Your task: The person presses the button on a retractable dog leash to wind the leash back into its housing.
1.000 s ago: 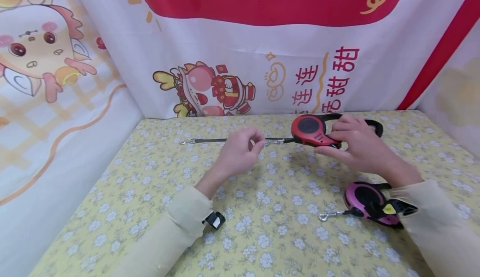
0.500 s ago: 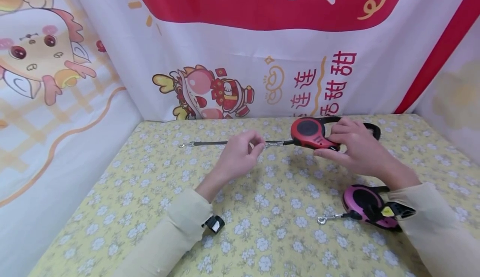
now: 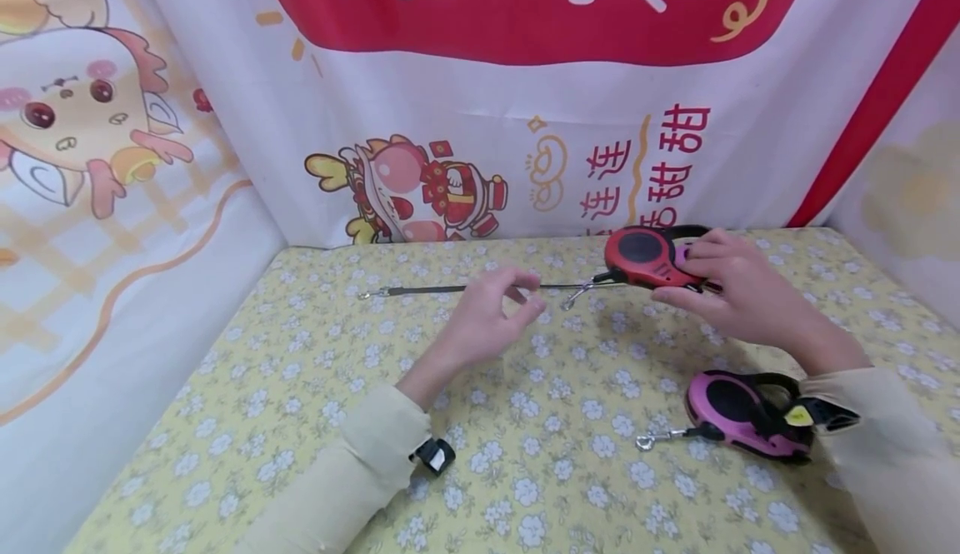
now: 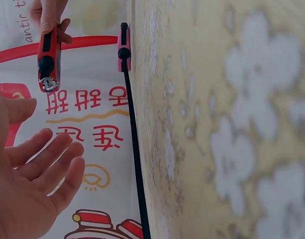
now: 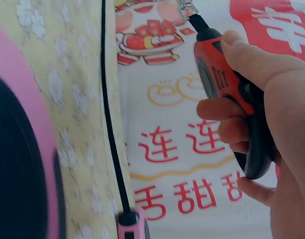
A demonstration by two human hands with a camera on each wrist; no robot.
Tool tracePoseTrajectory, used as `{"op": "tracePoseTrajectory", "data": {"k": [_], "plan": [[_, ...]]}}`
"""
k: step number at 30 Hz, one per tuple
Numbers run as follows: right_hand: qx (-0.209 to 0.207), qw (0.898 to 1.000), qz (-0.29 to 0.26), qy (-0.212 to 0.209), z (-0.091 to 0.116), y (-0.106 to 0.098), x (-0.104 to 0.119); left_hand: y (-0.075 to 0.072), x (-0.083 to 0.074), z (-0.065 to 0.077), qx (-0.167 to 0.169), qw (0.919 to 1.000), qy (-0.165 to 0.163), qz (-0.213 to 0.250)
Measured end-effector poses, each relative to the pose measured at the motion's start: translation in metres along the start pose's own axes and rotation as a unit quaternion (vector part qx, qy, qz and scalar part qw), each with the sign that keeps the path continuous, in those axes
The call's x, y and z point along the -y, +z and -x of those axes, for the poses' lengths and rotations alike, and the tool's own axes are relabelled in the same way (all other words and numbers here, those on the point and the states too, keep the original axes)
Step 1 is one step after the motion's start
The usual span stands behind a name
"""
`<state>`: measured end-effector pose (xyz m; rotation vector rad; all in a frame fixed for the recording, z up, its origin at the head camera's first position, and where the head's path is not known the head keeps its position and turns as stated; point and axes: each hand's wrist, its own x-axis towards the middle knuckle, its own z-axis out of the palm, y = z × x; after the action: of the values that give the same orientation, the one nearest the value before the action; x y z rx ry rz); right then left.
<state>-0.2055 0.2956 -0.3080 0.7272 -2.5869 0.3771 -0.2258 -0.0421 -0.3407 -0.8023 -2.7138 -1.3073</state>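
Observation:
My right hand (image 3: 742, 291) grips a red and black retractable dog leash (image 3: 648, 256) near the back of the table, thumb along its lower edge. Its metal clip (image 3: 576, 294) hangs from the nose on a short black strap. To the left of the clip, my left hand (image 3: 487, 316) is empty, fingers spread and loosely bent. Behind both hands lies a second retractable leash, pink (image 4: 120, 57), mostly hidden by the red one in the head view. A long black strap (image 3: 431, 290) runs left from it, ending in a metal clip (image 3: 367, 294).
Another pink and black retractable leash (image 3: 738, 412) lies at the right front, beside my right sleeve, its metal clip (image 3: 645, 441) pointing left. A yellow flowered cloth (image 3: 360, 421) covers the table. Printed curtains (image 3: 420, 87) stand at the back and sides.
The fingers of my left hand have let go of the red leash's clip and spread. My right hand has moved the red leash slightly right, and its clip now droops.

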Motion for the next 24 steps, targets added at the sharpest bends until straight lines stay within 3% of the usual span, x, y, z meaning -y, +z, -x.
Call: {"op": "tracePoseTrajectory", "data": {"k": [4, 9, 19, 24], "plan": [[0.030, 0.999, 0.001, 0.026, 0.006, -0.003, -0.012, 0.005, -0.003, -0.001, 0.040, 0.9990, -0.014, 0.011], [0.064, 0.996, 0.009, 0.053, 0.021, -0.002, -0.029, 0.016, -0.009, -0.004, 0.110, 0.9936, 0.011, -0.023], [0.043, 0.999, 0.027, 0.018, 0.063, -0.002, -0.060, 0.048, -0.026, -0.021, 0.222, 0.9685, 0.054, -0.097], [0.080, 0.996, 0.020, 0.040, 0.074, 0.000, -0.066, 0.060, -0.031, -0.028, 0.274, 0.9527, 0.059, -0.118]]}}
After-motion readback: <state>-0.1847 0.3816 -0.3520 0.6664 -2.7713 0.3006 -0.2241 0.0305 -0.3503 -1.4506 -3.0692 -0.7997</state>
